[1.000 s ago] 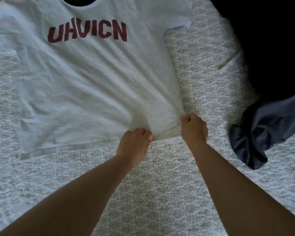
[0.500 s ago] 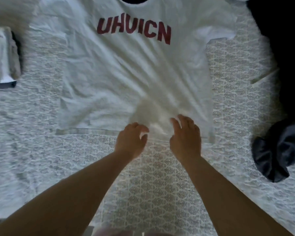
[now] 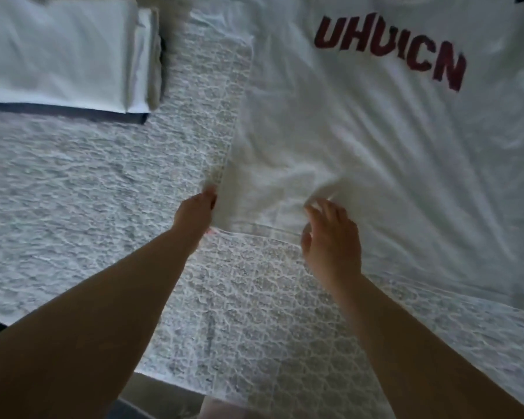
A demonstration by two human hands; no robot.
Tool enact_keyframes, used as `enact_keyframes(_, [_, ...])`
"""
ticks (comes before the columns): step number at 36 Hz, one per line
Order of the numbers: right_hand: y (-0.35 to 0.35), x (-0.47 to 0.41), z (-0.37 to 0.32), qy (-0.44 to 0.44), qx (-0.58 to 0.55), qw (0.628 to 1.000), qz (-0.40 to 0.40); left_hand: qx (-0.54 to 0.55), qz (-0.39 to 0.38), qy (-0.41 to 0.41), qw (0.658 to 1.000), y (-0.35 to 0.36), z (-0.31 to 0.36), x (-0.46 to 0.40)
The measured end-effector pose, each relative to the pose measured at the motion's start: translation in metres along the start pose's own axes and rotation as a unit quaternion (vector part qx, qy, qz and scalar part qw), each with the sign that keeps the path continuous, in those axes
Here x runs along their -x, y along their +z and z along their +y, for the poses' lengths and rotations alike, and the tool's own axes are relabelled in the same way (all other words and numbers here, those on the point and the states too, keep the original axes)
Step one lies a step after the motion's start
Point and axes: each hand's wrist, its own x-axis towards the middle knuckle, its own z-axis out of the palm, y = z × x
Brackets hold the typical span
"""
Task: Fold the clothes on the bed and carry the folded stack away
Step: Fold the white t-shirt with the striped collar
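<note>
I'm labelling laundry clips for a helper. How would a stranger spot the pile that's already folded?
Start from the white T-shirt with dark red lettering spread on the patterned bedspread. Look left to the far corner: the folded stack of white cloth lies there, neat and rectangular, with a dark layer underneath.

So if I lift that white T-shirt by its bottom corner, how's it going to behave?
The white T-shirt will probably go limp and drape, since it already lies creased across the bed cover. It looks thin, so likely light. The fabric bunching by the right hand suggests it drags and wrinkles rather than sliding flat.
</note>
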Motion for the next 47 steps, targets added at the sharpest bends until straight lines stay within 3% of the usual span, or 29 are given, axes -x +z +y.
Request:
enact_keyframes(6, [0.004, -0.015, -0.022, 0.003, 0.011, 1.0, 0.011, -0.098, -0.039, 0.108, 0.988, 0.009, 0.004, 0.006])
enact_keyframes(12, [0.004, -0.016, -0.033, 0.026, 0.021, 0.999, -0.006, -0.15, -0.007, 0.128, 0.98, 0.01, 0.006, 0.006])
enact_keyframes(18, [0.002, -0.018, -0.035, 0.034, 0.044, 0.998, -0.027, -0.167, -0.034, 0.15, 0.974, 0.007, 0.007, 0.006])
enact_keyframes(26, [0.003, -0.008, -0.037, -0.074, 0.07, 0.995, -0.013, -0.139, -0.025, 0.134, 0.981, 0.009, 0.001, 0.004])
enact_keyframes(40, [0.002, -0.013, -0.022, -0.088, 0.068, 0.992, -0.06, -0.106, -0.118, 0.102, 0.982, -0.009, 0.001, -0.006])
enact_keyframes(47, [-0.002, -0.004, -0.015, -0.083, 0.054, 0.993, -0.062, -0.212, -0.023, 0.131, 0.968, -0.019, 0.0, -0.008])
